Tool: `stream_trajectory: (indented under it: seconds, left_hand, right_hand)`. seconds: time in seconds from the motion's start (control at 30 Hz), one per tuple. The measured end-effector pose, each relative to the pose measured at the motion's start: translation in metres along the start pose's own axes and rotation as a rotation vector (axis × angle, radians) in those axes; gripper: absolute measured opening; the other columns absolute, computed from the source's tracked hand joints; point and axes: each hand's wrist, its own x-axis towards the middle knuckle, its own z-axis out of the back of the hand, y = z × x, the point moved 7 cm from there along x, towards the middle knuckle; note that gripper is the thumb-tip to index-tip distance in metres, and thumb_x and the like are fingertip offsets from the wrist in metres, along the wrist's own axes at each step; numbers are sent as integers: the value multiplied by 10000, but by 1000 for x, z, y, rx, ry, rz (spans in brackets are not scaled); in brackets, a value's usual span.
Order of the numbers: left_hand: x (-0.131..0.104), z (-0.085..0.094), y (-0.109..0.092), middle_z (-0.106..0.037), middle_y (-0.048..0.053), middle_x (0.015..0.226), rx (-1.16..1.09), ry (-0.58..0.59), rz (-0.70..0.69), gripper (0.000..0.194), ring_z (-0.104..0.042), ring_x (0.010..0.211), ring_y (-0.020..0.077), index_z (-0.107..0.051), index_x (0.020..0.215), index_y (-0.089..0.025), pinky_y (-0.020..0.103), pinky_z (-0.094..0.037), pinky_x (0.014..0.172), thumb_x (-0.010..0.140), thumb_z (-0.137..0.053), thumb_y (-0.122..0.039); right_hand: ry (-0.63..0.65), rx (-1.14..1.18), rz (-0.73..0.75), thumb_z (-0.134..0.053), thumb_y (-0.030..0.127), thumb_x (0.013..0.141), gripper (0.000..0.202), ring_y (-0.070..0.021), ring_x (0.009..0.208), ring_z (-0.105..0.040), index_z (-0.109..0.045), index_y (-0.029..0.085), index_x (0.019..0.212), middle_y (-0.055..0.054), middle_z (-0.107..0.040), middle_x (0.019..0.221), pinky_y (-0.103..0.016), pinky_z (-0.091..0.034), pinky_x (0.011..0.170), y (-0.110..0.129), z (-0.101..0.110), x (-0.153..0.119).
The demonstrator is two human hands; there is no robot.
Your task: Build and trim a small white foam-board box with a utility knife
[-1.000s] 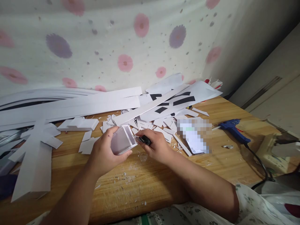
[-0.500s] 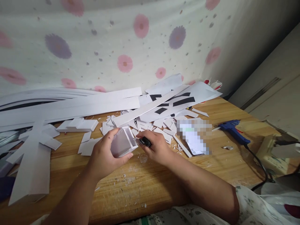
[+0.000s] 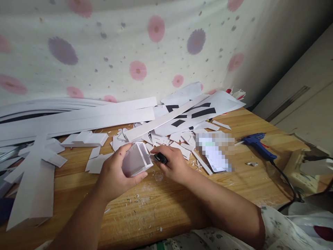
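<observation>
From where I stand, the work in hand is close detail at the open end of a small white box, held up over the near-middle part of the wooden counter. The left hand has its fingers curved round the box, thumb along the lower side, with the open end tilted toward the right hand. The right fingers are closed on a short black-handled tool, its working end at or just beside the box's rim; it looks like a cutter, though the tip is too small for me to be sure.

Judging by that pose, any further stroke calls for a firm but gentle left grip, since the thin walls could flex, and for the left thumb to be clear of the tip's path.

Beyond the hands, white offcuts spread toward the far edge, beside a partly blurred phone. A blue glue gun lies toward the right edge, well apart from the box. A folded white piece sits by the near left corner.
</observation>
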Motion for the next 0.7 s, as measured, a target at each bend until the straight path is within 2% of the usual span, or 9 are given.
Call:
stream_trajectory:
  seconds: [0.2,0.7]
  left_hand:
    - [0,-2,0,-680,89,1026,16,7,-11,654,-670,851,244,-471,1208,-188,331,-556,689,654,-692,-455]
    - [0,0,-2,-681,106,1029,-30,-9,-24,647,-671,869,258,-477,1194,-179,352,-561,695,649,-692,-454]
  right_hand:
    - [-19,-1,26,-494,126,742,222,-142,720,-628,-596,194,927,-35,-692,831,-257,-488,657,1,1,-1]
    - [-43,-14,85,-477,117,730,229,-135,694,-626,-589,198,913,-24,-688,804,-246,-490,628,5,2,0]
